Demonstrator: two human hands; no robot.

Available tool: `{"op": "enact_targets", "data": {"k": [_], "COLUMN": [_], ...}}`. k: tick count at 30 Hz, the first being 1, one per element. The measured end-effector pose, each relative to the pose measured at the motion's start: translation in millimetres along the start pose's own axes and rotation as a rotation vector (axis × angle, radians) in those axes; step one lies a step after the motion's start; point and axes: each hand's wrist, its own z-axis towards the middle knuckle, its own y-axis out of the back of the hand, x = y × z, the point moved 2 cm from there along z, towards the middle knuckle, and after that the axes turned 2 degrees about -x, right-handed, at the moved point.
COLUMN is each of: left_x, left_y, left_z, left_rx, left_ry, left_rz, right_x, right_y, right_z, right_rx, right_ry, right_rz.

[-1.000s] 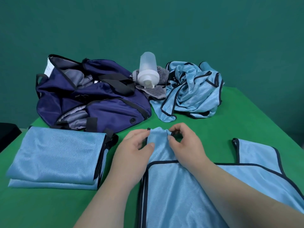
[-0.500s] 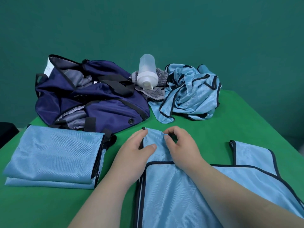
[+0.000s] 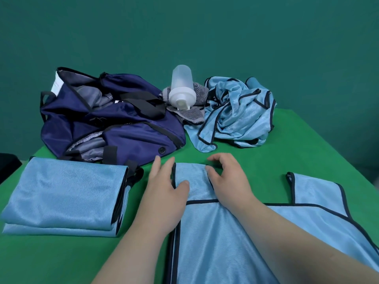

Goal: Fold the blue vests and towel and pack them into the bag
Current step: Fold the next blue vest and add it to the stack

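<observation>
A light blue vest [image 3: 215,242] with dark trim lies flat on the green table in front of me. My left hand [image 3: 164,193] rests flat on the left side of its shoulder strap [image 3: 190,177], thumb on the fabric. My right hand [image 3: 227,181] hovers over the strap's right edge with curled, spread fingers. Folded blue vests [image 3: 65,193] are stacked at the left. A crumpled pile of blue vests [image 3: 238,113] sits at the back right. The navy bag [image 3: 110,119] lies open at the back left. A grey striped towel [image 3: 190,115] lies between the bag and the pile.
A translucent white shaker bottle [image 3: 181,89] lies tilted on the towel. The green table [image 3: 256,156] ends at a right edge running diagonally past the vest. A dark object [image 3: 8,165] sits beyond the table's left edge. A teal wall stands behind.
Both hands pinched the strap's top edge earlier. They have let go; the strap now lies flat, the left hand pressed flat and the right hand lifted with fingers apart.
</observation>
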Motion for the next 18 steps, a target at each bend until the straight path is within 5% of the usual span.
{"op": "enact_targets", "data": {"k": [5, 9, 18], "left_x": [-3.1, 1.2, 1.0], "left_y": [-3.2, -8.0, -6.6], "left_z": [-1.5, -3.1, -6.7], "left_rx": [0.125, 0.169, 0.176], "left_ry": [-0.241, -0.233, -0.196], "left_rz": [0.254, 0.576, 0.658], "right_x": [1.5, 1.2, -1.7], "right_y": [1.4, -2.3, 0.3], "right_z": [-3.8, -2.2, 1.2], "right_rx": [-0.027, 0.049, 0.122], "right_ry": [0.138, 0.168, 0.054], "right_rz": [0.084, 0.005, 0.034]}}
